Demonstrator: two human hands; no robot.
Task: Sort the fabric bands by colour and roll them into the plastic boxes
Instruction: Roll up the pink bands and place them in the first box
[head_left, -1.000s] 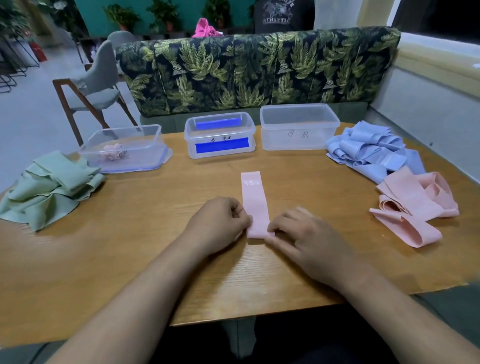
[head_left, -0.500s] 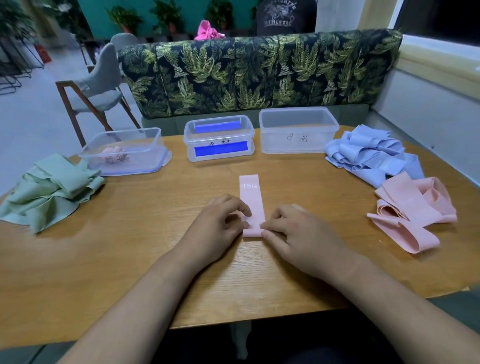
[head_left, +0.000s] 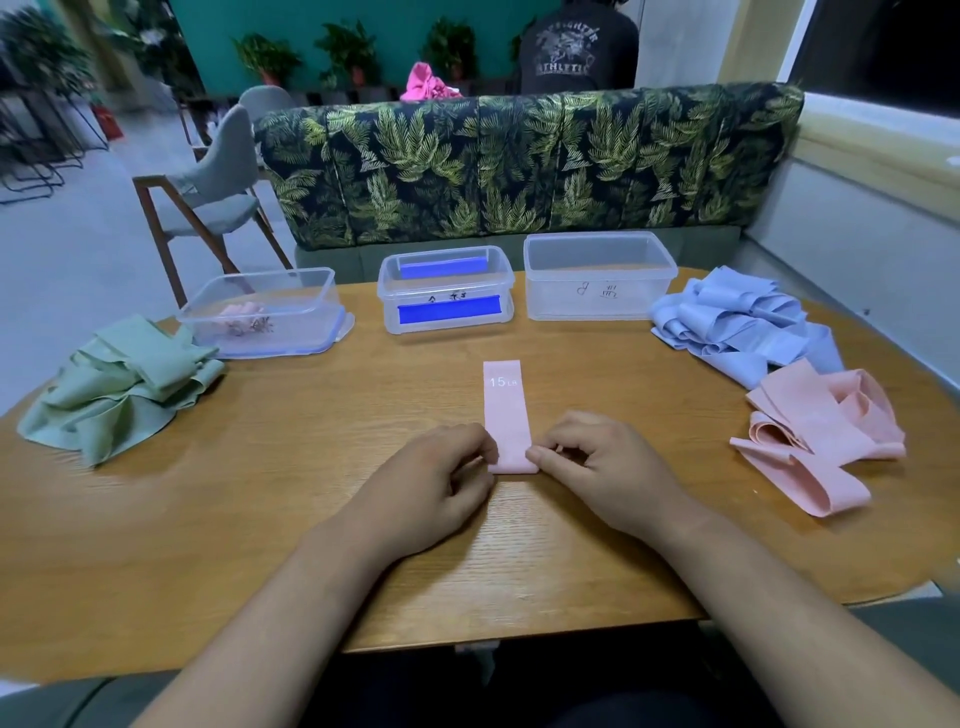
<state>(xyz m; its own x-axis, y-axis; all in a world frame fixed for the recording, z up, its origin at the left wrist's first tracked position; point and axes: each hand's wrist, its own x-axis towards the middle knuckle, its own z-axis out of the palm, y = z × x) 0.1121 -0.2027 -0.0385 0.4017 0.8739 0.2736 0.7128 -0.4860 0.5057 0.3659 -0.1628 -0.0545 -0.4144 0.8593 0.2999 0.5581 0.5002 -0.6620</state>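
Observation:
A pink band (head_left: 506, 410) marked "15 LB" lies flat at the middle of the wooden table (head_left: 260, 519), running away from me. My left hand (head_left: 436, 480) pinches its near left corner and my right hand (head_left: 605, 467) pinches its near right corner, where the near end is rolled up a little. Three clear plastic boxes stand at the far edge: the left box (head_left: 262, 314) with pink rolls inside, the middle box (head_left: 445, 293) with blue panels, the right box (head_left: 597, 275) with nothing visible inside.
A heap of green bands (head_left: 117, 384) lies at the left. Blue bands (head_left: 743, 327) and pink bands (head_left: 826, 436) are piled at the right. A leaf-patterned sofa back (head_left: 519, 166) rises behind the table, a grey chair (head_left: 213, 192) at its left. A person stands beyond the sofa.
Both hands have edged away from me along the band, rolling its near end. The flat part has grown shorter. The camera has tilted a little.

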